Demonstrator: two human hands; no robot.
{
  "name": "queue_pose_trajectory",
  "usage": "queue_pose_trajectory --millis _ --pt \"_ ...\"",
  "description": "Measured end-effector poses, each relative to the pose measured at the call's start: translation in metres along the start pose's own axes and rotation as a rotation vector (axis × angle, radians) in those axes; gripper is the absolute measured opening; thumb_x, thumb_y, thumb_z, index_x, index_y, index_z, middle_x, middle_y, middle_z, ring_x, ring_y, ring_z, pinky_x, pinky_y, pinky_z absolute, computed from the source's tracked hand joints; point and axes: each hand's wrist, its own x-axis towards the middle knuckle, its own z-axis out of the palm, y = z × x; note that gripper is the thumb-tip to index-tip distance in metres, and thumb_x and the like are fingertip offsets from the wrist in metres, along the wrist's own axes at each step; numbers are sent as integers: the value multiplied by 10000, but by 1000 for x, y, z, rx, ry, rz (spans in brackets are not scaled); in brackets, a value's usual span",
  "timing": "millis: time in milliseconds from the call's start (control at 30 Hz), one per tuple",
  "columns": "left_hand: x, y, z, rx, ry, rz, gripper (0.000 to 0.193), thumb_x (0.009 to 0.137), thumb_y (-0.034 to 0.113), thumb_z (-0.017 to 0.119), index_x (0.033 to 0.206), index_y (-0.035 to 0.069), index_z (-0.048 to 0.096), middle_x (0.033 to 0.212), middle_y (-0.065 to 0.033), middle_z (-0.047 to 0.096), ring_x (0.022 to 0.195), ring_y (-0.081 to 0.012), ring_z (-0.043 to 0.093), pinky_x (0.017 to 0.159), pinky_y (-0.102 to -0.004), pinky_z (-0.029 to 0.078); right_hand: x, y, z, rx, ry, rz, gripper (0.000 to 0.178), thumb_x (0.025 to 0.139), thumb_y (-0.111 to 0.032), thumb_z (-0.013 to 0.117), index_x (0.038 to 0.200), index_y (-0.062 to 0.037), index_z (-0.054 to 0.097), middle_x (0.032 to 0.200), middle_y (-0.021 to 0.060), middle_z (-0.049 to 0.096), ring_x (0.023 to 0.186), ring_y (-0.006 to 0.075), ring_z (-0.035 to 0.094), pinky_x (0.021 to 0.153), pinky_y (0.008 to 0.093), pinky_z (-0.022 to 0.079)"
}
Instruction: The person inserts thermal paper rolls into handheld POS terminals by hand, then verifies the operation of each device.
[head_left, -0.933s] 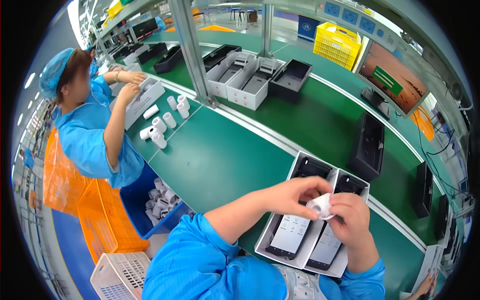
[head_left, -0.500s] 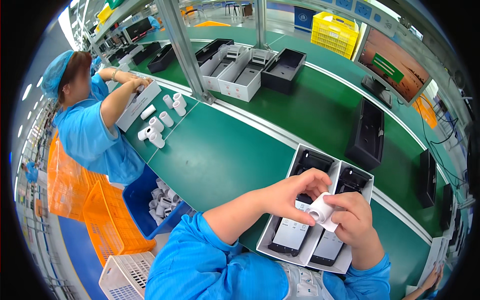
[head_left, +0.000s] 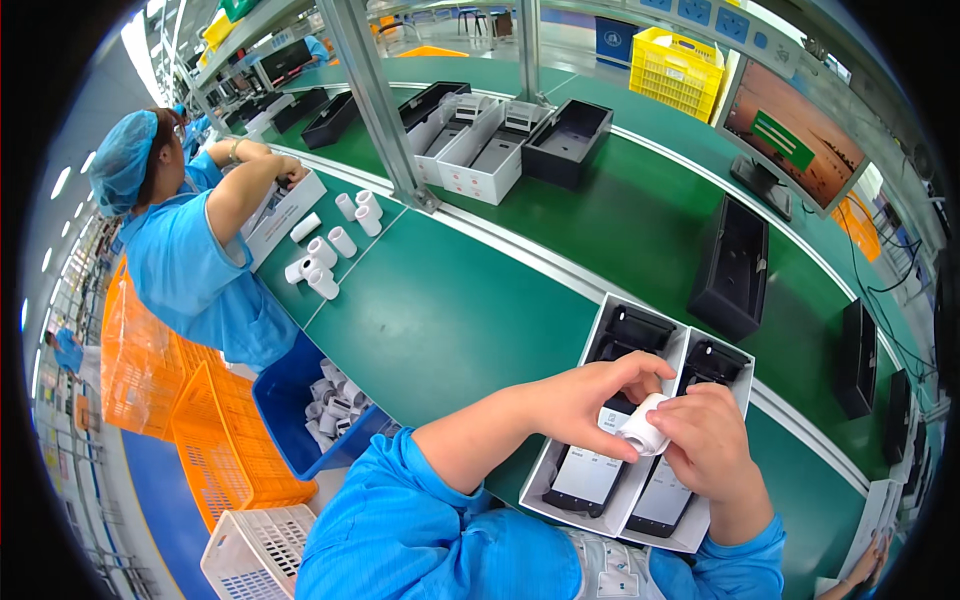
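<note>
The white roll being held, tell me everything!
The white roll is a short, smooth cylinder, seemingly wound paper, with a round end facing lower left. It is tilted, held above two open white boxes. The right hand grips it; the left hand curves near that end, its thumb touching or nearly so.

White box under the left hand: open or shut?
Open. No lid covers the white box, and a handheld device with a pale screen shows inside, partly hidden by the left hand.
</note>
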Motion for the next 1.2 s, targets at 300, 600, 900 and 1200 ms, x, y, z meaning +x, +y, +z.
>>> queue_pose_trajectory --millis 300,600,900,1200 --pt "5 -1 2 61 -28 37 926 741 308 847 1441 25 310 1125 -131 595 1050 -263 593 962 -397 461 -10 6 -8 -40 -45 14 187 723 -65 693 902 -110 658 948 21 700 900 201 663 905 424 479" --pt "11 20 -4 438 294 -30 656 784 113 751 1367 21 465 1308 -137 550 1176 -250 557 979 -384 439 -32 40 -53 -323 -268 512 237 752 -40 686 946 -66 553 861 125 623 855 355 620 717 455 485" --pt "99 8 5 934 53 77 509 853 9 568 1353 45 487 1315 -173 531 1219 -364 510 1009 -416 437 -44 60 -24 -255 -478 659 130 789 -38 628 916 -30 597 903 155 663 879 352 655 724 466 510" --pt "114 -21 12 971 -278 29 278 772 -2 544 1008 32 686 1045 -141 627 1030 -348 570 937 -443 435 -52 55 -46 -108 -463 561 293 798 -110 703 1076 -76 617 1096 100 625 1028 331 595 827 406 501"
